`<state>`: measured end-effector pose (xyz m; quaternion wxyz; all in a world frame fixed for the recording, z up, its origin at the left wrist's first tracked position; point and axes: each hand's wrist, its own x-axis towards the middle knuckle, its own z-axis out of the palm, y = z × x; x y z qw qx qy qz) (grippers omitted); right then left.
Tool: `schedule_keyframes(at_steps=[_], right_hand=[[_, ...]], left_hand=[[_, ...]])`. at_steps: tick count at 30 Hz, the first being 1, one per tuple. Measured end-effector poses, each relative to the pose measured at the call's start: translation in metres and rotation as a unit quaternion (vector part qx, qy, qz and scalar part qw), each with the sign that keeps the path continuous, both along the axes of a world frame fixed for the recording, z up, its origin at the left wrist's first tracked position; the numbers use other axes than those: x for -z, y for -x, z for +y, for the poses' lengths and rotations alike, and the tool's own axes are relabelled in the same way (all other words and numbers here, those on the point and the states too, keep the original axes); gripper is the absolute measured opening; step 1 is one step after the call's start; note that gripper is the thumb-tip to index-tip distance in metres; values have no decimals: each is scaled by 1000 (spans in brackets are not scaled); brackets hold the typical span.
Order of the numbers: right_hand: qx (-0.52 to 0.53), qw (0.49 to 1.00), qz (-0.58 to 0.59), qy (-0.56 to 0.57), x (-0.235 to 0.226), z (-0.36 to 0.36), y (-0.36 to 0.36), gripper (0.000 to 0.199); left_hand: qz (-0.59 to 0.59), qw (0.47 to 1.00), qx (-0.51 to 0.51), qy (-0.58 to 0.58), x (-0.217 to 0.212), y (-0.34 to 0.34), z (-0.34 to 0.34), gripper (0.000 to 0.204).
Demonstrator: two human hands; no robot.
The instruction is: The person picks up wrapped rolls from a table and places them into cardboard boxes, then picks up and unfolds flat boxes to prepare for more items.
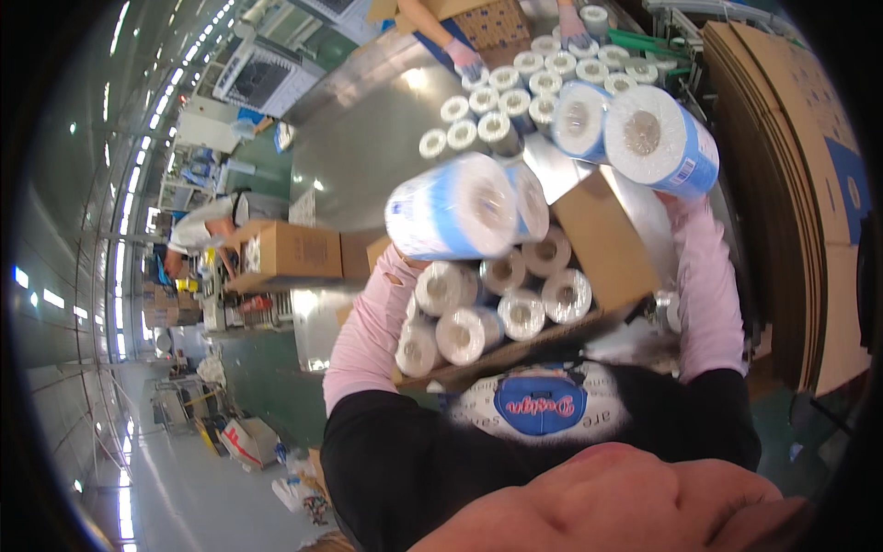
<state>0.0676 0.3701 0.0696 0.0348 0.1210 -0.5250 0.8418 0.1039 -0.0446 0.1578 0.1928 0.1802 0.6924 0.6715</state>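
My left hand (410, 261), its fingers mostly hidden, holds up a plastic-wrapped paper roll (446, 210) with a white and blue wrapper. A second paper roll (532, 202) sits against it, partly hidden and blurred. On the right, my right hand (683, 208) grips a large wrapped paper roll (658, 143) from below, with another roll (579, 120) beside it. Between my forearms stands an open cardboard box (607, 244), its flap raised. Inside it, several paper rolls (522, 315) stand on end below my left hand's rolls.
Several rolls (515, 101) stand on the steel table (354, 133) ahead. A co-worker's gloved hands (466, 61) reach among them from the far side. Flattened cardboard (782, 202) is stacked at right. Another box (294, 250) and a person (207, 225) are at left.
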Motion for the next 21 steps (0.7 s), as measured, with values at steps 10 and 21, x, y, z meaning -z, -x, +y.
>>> schedule_keyframes(at_steps=[10,21], right_hand=[[-472,662,179,-553,-63,-166,-45,28],[-351,356,279,-820,-121,-221,-103,27]], left_hand=[[328,744,148,562,54,-147,12,63],[284,747,127,587,43,-176,21,52]])
